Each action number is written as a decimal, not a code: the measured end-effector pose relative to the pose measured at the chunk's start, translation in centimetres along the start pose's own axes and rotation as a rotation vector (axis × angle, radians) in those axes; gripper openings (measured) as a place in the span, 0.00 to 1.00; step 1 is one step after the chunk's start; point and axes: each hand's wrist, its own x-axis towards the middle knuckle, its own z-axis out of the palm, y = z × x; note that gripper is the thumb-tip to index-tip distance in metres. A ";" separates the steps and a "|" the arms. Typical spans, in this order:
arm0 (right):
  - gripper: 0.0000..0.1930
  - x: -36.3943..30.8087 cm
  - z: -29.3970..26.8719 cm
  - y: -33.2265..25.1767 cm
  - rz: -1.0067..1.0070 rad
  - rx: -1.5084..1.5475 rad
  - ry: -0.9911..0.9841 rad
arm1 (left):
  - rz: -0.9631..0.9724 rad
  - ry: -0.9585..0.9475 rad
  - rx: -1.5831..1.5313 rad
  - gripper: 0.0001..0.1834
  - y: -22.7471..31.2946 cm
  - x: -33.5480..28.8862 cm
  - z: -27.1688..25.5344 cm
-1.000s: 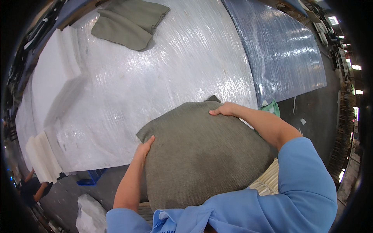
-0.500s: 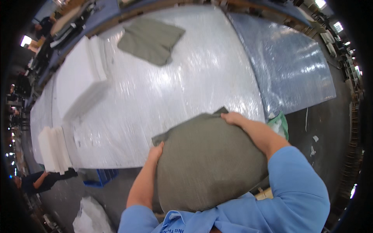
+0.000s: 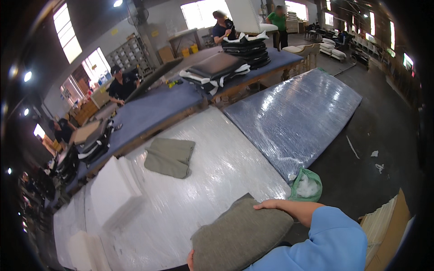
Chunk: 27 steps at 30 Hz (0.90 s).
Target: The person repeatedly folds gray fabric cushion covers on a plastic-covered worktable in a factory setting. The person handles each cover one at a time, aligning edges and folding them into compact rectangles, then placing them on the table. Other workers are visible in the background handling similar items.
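An olive-grey fabric-covered cushion [image 3: 244, 235] is held up against my body, at the near side of a plastic-wrapped table. My right hand [image 3: 270, 204] grips its upper right edge, with the thumb and fingers closed on the cloth. At its lower left side, my left hand [image 3: 190, 260] is closed on the edge and only partly in view. A loose flap of cloth sticks up at the cushion's top corner. Farther off, a piece of the same olive-grey cloth [image 3: 169, 157] lies flat on the white plastic-wrapped table [image 3: 217, 158].
White foam blocks [image 3: 113, 192] stand at the table's left. To the right are a blue plastic-covered table [image 3: 298, 117], a green sack with white stuffing [image 3: 307, 187] and a cardboard box [image 3: 384, 230]. Beyond, people work along a blue table [image 3: 158, 113] bearing stacked black cushions [image 3: 246, 49].
The view has tilted upward, bringing the far table and several people into sight. Both hands still hold the cushion, which now appears lower in the picture; my left forearm has dropped out of view.
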 end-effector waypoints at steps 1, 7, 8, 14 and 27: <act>0.42 -0.5 -0.3 0.1 -0.024 -0.005 0.017 | 0.073 -0.009 0.060 0.32 0.8 0.5 0.2; 0.56 -2.0 2.8 -2.9 -0.252 0.085 0.022 | 0.064 -0.038 -0.062 0.26 16.0 0.6 8.8; 0.57 -1.7 3.4 -3.3 -0.315 0.182 0.007 | 0.116 -0.059 -0.040 0.27 18.6 0.0 12.1; 0.52 -1.3 7.9 -4.3 -0.358 0.187 0.226 | 0.499 -0.276 0.287 0.48 19.7 -1.2 28.1; 0.34 -4.9 8.6 -8.2 -0.640 0.243 0.272 | 0.663 -0.131 0.684 0.52 14.3 6.7 31.6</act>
